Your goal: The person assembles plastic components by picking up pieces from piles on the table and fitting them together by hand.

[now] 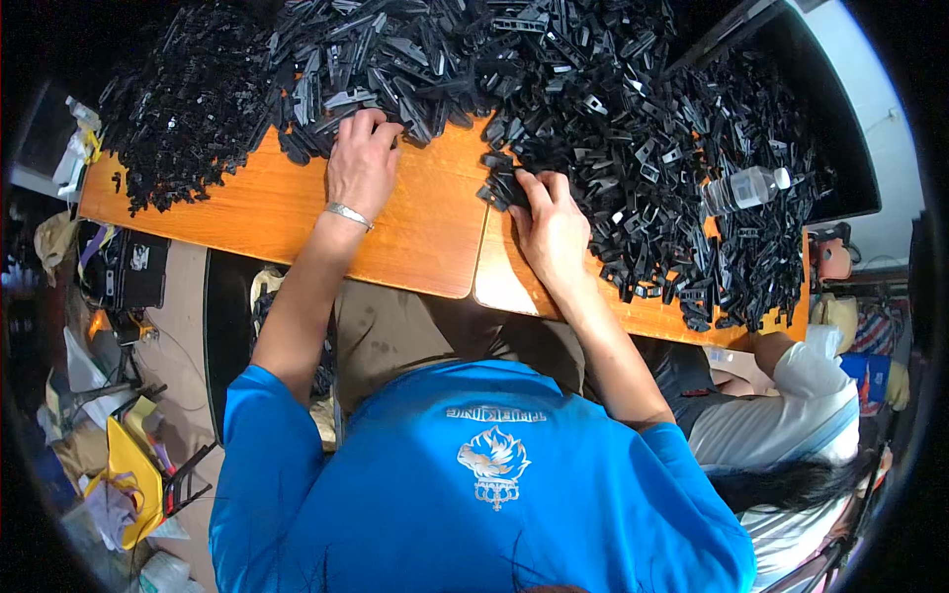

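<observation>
Long black plastic parts [395, 59] are heaped at the far middle of the orange-brown table [425, 212]. At the near edge of that heap is my left hand [363, 163], a metal bracelet on its wrist. Its fingers are curled downward, and whatever lies under the tips is hidden. My right hand [554, 219] rests by the seam between two tabletops, thumb and fingers closed around a small black plastic part [516, 190]. Similar black parts lie against it. To the right spreads a wide heap of short black clip-like parts [633, 198].
A pile of tiny black pieces [188, 109] covers the far left. On the right heap lies a clear plastic bottle [746, 188]. Another person in a white shirt [781, 425] sits close on my right. A yellow chair [133, 474] stands at the lower left.
</observation>
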`<state>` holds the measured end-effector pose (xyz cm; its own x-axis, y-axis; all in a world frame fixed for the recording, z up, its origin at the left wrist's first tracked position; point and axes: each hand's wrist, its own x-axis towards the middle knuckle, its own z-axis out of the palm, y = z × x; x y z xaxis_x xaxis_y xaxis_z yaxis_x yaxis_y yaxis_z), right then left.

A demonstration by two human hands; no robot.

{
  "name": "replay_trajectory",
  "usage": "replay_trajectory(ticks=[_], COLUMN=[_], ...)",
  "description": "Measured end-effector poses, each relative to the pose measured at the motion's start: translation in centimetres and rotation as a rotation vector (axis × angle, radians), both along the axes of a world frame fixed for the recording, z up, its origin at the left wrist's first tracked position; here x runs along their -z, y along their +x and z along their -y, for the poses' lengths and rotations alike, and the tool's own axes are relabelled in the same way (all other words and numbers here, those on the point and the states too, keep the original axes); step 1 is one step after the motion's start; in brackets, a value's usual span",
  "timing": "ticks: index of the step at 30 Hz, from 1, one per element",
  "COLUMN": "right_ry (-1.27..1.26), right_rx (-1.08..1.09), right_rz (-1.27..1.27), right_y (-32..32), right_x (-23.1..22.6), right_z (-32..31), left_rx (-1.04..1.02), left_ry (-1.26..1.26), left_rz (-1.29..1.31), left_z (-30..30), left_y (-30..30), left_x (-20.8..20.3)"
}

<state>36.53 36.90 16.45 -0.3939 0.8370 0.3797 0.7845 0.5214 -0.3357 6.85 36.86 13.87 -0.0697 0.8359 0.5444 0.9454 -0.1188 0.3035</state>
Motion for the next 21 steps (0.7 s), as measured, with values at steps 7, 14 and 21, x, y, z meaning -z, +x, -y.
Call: replay_trajectory(ticks=[7, 14, 21], right_ry=[-0.008, -0.012, -0.009], right_rx=[-0.046, -0.152, -0.141], right_rz=[-0.041, 0.007, 0.065], right_y=[0.5, -1.8, -2.7], right_x=[-1.2, -0.5, 0.8], right_z=[0.8, 1.7, 0.9], left_rx=[0.09, 0.113, 0.09], left_ry=[0.009, -0.012, 0.039], left_rz=[0.108, 0.245, 0.232], left_z=[3.7, 7.6, 11.0], left_y=[0.9, 3.5, 7.5], left_x=[0.7, -0.1, -1.7])
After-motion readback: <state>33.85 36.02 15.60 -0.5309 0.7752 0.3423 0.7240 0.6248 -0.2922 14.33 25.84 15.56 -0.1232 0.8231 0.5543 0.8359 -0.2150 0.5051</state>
